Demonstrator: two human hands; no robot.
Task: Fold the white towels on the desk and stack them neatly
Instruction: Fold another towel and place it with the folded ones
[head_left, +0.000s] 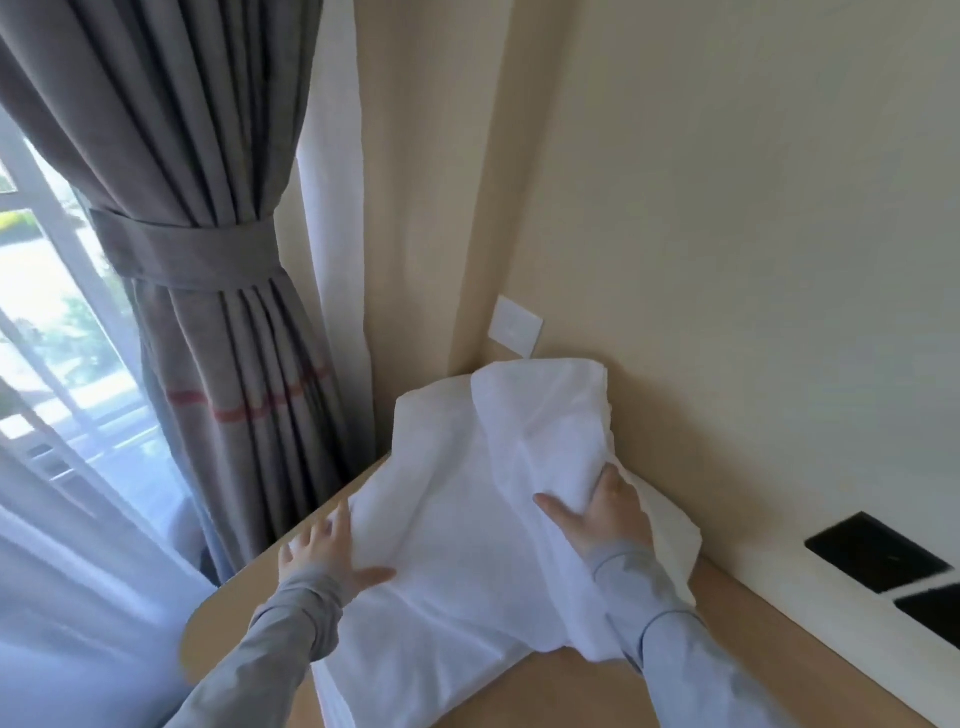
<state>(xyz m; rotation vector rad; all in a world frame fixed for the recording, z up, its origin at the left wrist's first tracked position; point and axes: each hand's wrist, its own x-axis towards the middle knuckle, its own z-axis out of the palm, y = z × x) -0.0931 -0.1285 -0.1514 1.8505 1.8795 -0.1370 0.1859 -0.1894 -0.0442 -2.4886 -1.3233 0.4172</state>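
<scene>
White towel (457, 551) under spread left hand (327, 556); right hand (608, 514) apparently presses folds.

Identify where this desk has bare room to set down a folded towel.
Bare desk shows in two patches: the strip between the white towels and the right wall, and the rounded near-left corner between the left sleeve and the curtain. The far corner under the wall plate is piled with towels.

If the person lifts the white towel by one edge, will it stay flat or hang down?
Likely floppy: the white towel lies in soft wrinkles and seems to droop over the desk edge. Probably light for its size, as the cloth looks thin. If pushed, it would likely crumple rather than slide whole.
</scene>
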